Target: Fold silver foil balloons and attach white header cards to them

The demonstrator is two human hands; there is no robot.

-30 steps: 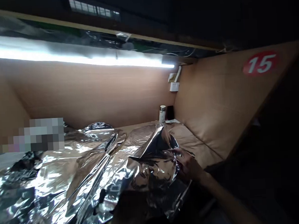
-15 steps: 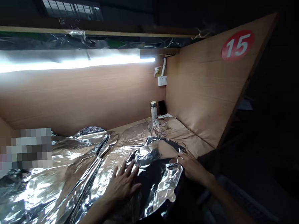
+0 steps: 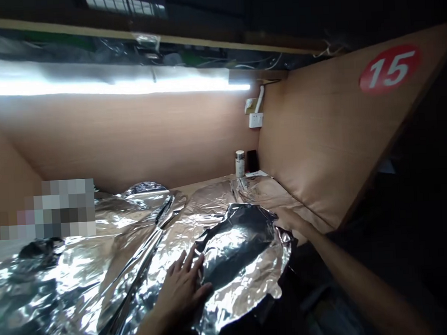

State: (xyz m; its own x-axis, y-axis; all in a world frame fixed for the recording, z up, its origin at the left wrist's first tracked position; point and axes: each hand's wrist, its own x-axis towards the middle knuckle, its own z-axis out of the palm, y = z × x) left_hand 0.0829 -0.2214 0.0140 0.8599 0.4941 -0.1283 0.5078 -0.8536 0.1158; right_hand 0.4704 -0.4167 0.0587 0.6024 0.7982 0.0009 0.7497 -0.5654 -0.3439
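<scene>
A crinkled piece of shiny silver film (image 3: 238, 246) with an uneven edge lies in front of me, on top of wider silver film. My left hand (image 3: 183, 287) rests flat at its left edge, fingers spread. At the upper right edge of this piece is my right hand (image 3: 289, 220), its fingers closed on the film's border; they look blurred and partly hidden. The near edge of the piece hangs over the dark area by my lap.
More silver film (image 3: 125, 227) covers the surface to the left. A white bottle (image 3: 240, 164) and a dark phone (image 3: 252, 161) stand in the back corner below a wall socket (image 3: 256, 120). A wooden side panel (image 3: 319, 132) bounds the right; a lit tube (image 3: 129, 86) runs overhead.
My right hand has shifted up and right along with the film's right edge, and the piece lies more spread out. My left hand stays flat near its left edge. The view has turned slightly.
</scene>
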